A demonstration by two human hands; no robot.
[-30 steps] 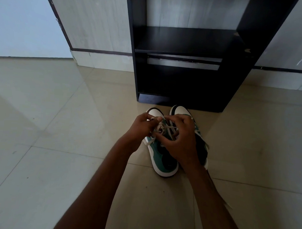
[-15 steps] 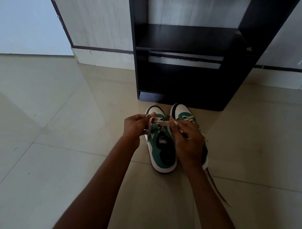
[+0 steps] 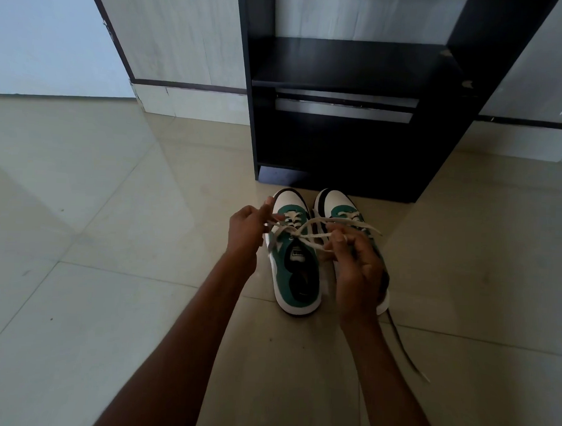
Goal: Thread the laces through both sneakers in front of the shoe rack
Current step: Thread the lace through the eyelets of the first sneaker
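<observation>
Two green, white and black sneakers stand side by side on the floor, toes toward the rack. The left sneaker (image 3: 295,270) has a white lace (image 3: 307,234) crossing over its tongue. My left hand (image 3: 245,232) pinches one end of that lace at the shoe's left side. My right hand (image 3: 356,266) grips the other end and covers most of the right sneaker (image 3: 335,203). A loose lace end (image 3: 405,351) trails from the right sneaker's heel across the floor.
A black shoe rack (image 3: 356,129) with open shelves stands right behind the sneakers against a pale wall (image 3: 184,34). Glossy beige floor tiles (image 3: 112,270) spread to the left, right and toward me.
My hands have moved apart, the left going left and the right drawing back, and the lace now stretches between them over the left sneaker's tongue.
</observation>
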